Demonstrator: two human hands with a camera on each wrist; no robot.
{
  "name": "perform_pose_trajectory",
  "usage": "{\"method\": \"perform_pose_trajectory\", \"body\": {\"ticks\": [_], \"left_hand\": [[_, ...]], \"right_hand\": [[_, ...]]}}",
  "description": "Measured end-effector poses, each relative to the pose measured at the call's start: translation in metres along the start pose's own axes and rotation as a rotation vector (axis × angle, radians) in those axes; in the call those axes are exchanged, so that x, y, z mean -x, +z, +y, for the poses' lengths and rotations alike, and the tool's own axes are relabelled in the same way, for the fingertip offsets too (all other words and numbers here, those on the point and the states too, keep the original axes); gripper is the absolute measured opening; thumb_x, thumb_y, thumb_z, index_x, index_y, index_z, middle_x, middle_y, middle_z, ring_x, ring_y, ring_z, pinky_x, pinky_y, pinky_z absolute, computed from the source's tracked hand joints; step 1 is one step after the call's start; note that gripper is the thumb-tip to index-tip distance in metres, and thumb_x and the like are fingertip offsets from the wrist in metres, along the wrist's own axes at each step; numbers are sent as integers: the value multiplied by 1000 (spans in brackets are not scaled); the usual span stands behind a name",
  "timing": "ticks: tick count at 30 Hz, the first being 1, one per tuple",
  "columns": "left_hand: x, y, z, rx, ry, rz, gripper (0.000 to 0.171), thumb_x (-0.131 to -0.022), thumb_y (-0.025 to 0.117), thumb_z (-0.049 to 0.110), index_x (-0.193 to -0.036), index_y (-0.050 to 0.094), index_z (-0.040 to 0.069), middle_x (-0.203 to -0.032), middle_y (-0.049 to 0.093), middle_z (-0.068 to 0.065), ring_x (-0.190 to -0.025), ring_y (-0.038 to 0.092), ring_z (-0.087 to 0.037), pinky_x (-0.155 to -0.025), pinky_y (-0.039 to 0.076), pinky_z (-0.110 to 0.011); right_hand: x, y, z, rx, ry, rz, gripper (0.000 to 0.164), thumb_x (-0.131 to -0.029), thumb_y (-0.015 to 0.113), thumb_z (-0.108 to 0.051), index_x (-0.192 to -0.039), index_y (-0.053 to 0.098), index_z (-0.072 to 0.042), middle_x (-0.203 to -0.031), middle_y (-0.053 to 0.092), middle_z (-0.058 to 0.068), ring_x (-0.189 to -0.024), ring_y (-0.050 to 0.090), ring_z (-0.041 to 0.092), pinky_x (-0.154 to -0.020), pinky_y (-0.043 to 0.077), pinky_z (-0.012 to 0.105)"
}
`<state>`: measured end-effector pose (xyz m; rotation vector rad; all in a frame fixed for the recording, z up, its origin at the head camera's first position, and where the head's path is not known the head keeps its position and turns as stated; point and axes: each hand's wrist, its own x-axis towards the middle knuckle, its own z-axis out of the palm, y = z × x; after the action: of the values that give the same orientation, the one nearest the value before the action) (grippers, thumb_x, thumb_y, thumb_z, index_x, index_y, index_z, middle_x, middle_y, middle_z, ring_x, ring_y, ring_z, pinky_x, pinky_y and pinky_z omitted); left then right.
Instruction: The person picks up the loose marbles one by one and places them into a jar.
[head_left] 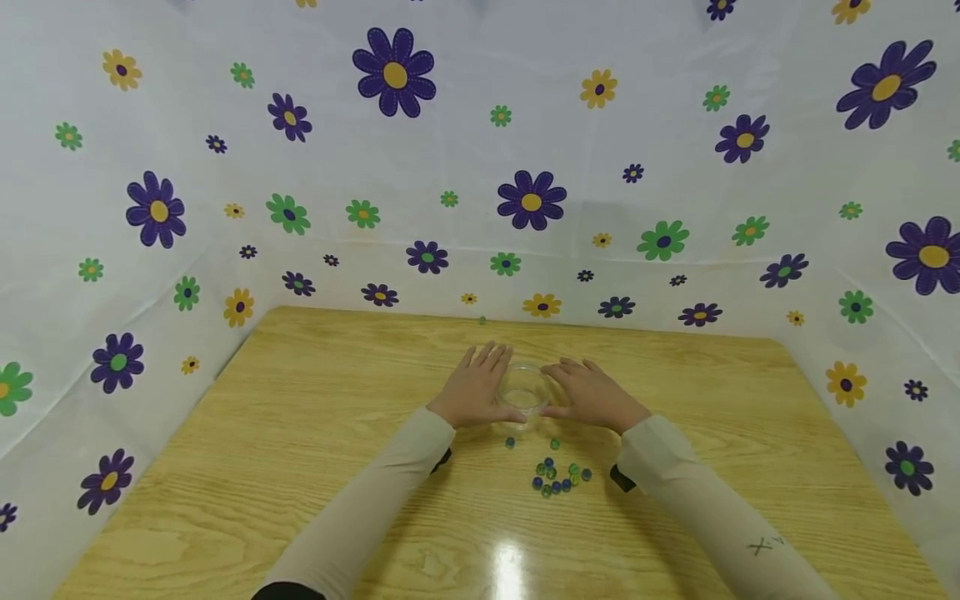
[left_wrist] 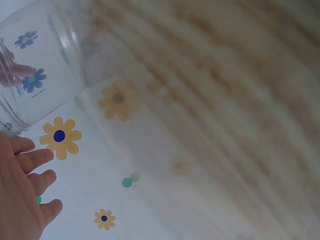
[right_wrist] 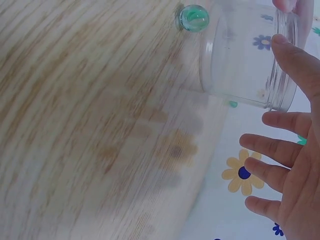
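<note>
A clear wide-mouthed jar (head_left: 525, 382) stands upright on the table between both hands, with nothing visible inside. My left hand (head_left: 477, 390) is at its left side, the fingers stretched forward and the thumb along the near side. On the right, my right hand (head_left: 590, 395) has its thumb at the near side of the rim and its forefinger close to the far side. The right wrist view shows that thumb on the jar's threaded rim (right_wrist: 282, 70), with the other fingers spread and straight. A green marble (right_wrist: 194, 18) lies beside the jar's base.
Several blue and green marbles (head_left: 557, 485) are clustered on the wooden table (head_left: 337, 500), nearer me than the jar. A blue marble (head_left: 510, 442) lies apart from them. Another green marble (head_left: 482, 320) sits at the table's far edge, against the flowered cloth (head_left: 442, 150).
</note>
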<state>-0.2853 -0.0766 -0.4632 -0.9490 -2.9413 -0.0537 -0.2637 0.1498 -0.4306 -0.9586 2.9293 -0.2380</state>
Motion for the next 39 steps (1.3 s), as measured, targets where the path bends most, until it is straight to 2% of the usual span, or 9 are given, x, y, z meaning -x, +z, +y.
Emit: {"method": "perform_pose_trajectory", "body": {"ticks": [11, 21, 29, 36, 39], "left_hand": [[-3, 0, -1, 58, -27, -26, 109, -76, 50, 77, -152, 14, 7, -157, 19, -11, -147, 11, -29, -119, 11, -51], [-9, 9, -2, 71, -69, 5, 112, -73, 52, 78, -150, 19, 4, -155, 26, -12, -146, 17, -31, -118, 14, -53], [-8, 4, 1, 159, -103, -15, 105, -73, 57, 74, -150, 24, 11, -156, 24, -11, -146, 15, -33, -119, 11, -54], [-8, 7, -1, 177, -126, -7, 119, -70, 59, 76, -151, 11, 4, -156, 23, -14, -146, 15, -33, -118, 11, -54], [-9, 11, -2, 155, -132, 4, 123, -68, 58, 78, -151, 9, 2, -156, 22, -15, -146, 14, -34, -118, 11, -55]], "right_hand": [[-1, -1, 1, 20, -10, 14, 68, -87, 59, -51, -137, 46, -5, -136, 52, 18, -130, 43, 39, -107, 31, 61], [-4, 2, 4, 22, -8, 17, 68, -87, 59, -51, -137, 46, -6, -136, 53, 15, -132, 41, 40, -107, 31, 61], [-4, 2, 5, 2, 13, 10, 67, -88, 58, -51, -137, 45, -7, -137, 51, 17, -133, 40, 40, -108, 30, 61], [-5, 1, 5, 2, 12, 0, 68, -89, 57, -51, -138, 45, -7, -138, 51, 17, -133, 40, 39, -108, 29, 61], [-5, 0, 5, 4, 8, 4, 67, -88, 57, -51, -137, 45, -7, -137, 51, 17, -133, 40, 39, -108, 30, 62]]}}
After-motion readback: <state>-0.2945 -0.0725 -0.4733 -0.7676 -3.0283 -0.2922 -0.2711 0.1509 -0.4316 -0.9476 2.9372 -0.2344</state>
